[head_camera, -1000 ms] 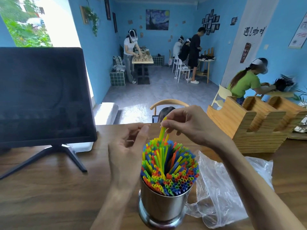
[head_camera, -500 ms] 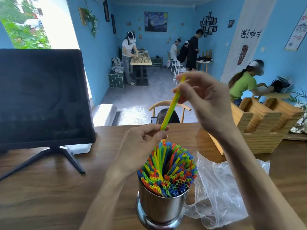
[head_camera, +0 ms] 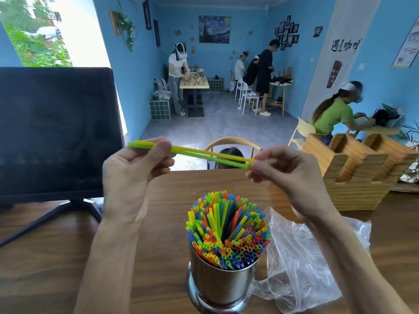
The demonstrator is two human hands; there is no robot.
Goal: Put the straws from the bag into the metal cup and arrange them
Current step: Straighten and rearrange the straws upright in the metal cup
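At mid-frame, the left hand (head_camera: 133, 168) and right hand (head_camera: 283, 171) pinch opposite ends of two straws (head_camera: 204, 155), held level above the packed metal cup (head_camera: 221, 284), probably to even them before insertion.

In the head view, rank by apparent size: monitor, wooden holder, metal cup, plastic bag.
1. monitor
2. wooden holder and plastic bag: look alike, so unranked
3. metal cup, though it sits nearest the camera
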